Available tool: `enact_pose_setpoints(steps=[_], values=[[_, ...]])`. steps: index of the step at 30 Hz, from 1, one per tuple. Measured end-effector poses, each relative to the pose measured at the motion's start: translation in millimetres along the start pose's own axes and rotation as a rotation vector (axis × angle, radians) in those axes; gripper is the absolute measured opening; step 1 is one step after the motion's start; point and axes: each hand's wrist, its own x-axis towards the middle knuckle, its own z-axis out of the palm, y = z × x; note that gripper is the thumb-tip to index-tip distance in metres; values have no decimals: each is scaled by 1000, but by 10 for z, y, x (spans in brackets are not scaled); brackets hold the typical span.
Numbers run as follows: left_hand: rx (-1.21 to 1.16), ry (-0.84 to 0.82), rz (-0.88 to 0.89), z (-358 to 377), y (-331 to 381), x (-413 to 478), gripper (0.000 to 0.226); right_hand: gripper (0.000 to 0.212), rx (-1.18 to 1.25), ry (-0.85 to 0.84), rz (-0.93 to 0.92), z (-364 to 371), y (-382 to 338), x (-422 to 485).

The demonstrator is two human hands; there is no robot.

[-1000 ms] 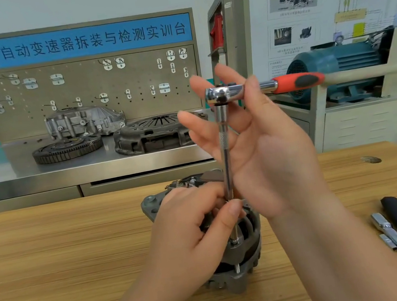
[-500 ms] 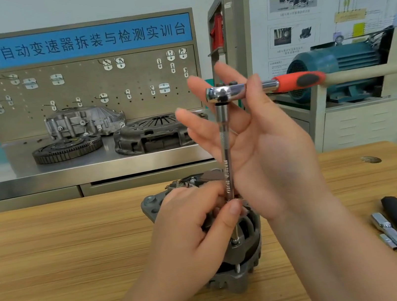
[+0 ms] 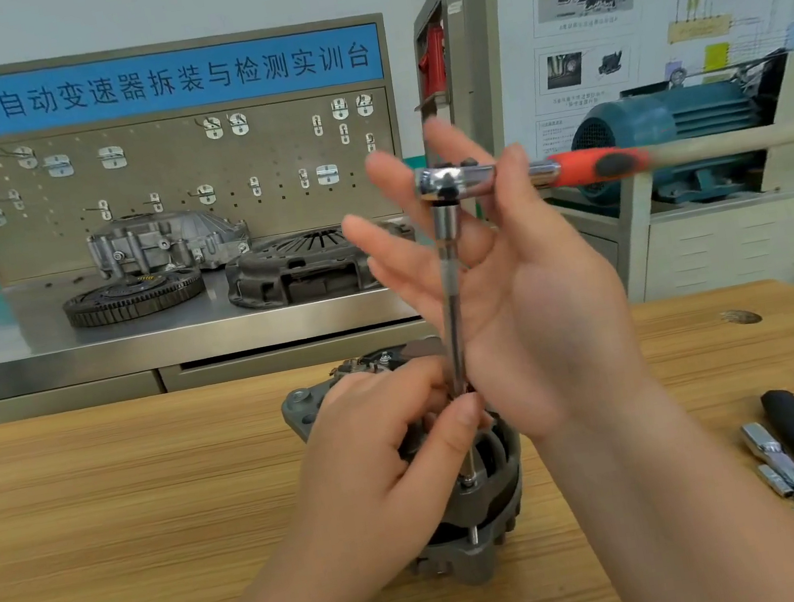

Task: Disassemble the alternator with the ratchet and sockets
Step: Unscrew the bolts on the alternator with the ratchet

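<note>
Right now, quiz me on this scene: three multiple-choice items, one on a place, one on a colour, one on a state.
1. The alternator stands on: A the steel bench; B the wooden table; C a shelf.
2. The ratchet handle is: A blue; B yellow; C orange-red and black.
3. The right hand is: A open, fingers spread; B a fist; C gripping a screwdriver.
Answers: B, wood grain shows under it; C, seen beside the chrome head; A, straight fingers fan behind the ratchet.
</note>
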Motion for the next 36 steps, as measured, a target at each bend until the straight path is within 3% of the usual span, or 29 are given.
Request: enact_pose_setpoints(steps=[3, 6, 8, 12, 16, 20, 23, 27, 31, 36], values=[[7, 1, 11, -7, -3, 1, 23, 47, -62, 29, 6, -10, 10, 3], [8, 20, -9, -9, 7, 0, 21, 23, -195, 51, -186, 15, 31, -15], [27, 21, -24, 0, 11, -1, 27, 21, -239, 62, -263, 25, 47, -29], [7, 20, -33, 6, 7, 4, 29, 23, -92, -3, -172, 34, 52, -31], [0, -3, -8, -5, 10, -9, 21, 47, -26, 16, -16, 32, 9, -13], [-20, 12, -35, -13, 13, -5, 24, 27, -186, 35, -157, 41, 17, -29], [-12, 16, -44, -9, 31, 3, 28, 23, -277, 30, -280, 48, 34, -49], [-1, 13, -36, -4, 13, -4, 28, 25, -104, 2, -140, 32, 24, -22], [1, -14, 9, -20, 6, 1, 29, 47, -45, 29, -15, 15, 12, -16], [1, 1, -14, -33, 7, 4, 28, 24, -215, 72, -246, 37, 45, -39]])
